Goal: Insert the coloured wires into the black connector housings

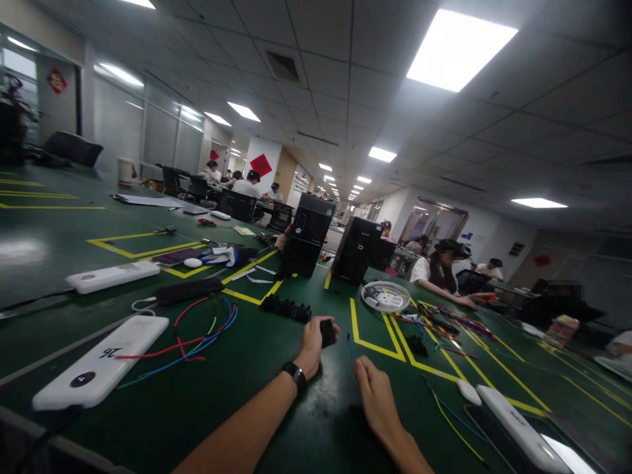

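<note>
My left hand (312, 342), with a black watch on the wrist, is closed around a small black block (326, 333). Just to its right, my right hand (376, 390) is shut in a pinch on a thin blue wire (351, 349), whose dark tip points up and away from me. Wire and block are apart. Beyond my left hand lies a row of similar black blocks (286, 308). Loose red, blue and green wires (190, 349) curl on the green table to the left. A yellow and a blue wire (454, 421) lie right of my right hand.
White power banks (101, 362) lie left and right. Two black computer towers (309, 237) stand ahead, near a round white basket (385, 296). Wire bundles (444, 326) spread at right, where a co-worker (439, 273) sits. Yellow tape (378, 349) marks the table.
</note>
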Available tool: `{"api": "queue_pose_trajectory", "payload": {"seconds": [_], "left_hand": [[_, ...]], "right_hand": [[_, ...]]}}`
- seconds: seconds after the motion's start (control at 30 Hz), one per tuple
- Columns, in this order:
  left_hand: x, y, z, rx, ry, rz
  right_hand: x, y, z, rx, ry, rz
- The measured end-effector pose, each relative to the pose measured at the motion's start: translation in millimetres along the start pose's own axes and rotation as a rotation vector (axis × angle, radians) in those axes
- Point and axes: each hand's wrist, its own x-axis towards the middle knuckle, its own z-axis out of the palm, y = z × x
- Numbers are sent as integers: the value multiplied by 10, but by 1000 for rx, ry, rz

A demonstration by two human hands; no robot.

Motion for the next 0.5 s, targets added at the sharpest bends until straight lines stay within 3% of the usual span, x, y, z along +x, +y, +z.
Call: {"api": "queue_pose_trajectory", "payload": {"seconds": [0.07,0.17,0.27,0.33,0.43,0.47,0.5], "left_hand": [[-78,-108,32,76,-40,-110],[-177,-273,103,169,-114,-200],[-199,-337,120,263,-129,-154],[-199,-286,102,377,-53,-94],[-274,-94,83,634,133,251],[-330,-30,88,727,125,429],[-399,16,100,813,35,601]], "right_hand": [[43,-6,-45,5,71,12],[89,-24,-76,2,65,-88],[141,-9,-46,11,-40,-215],[211,38,-12,37,-102,-226],[404,155,43,76,-96,-158],[490,200,69,91,-87,-128],[583,244,102,111,-85,-100]]}}
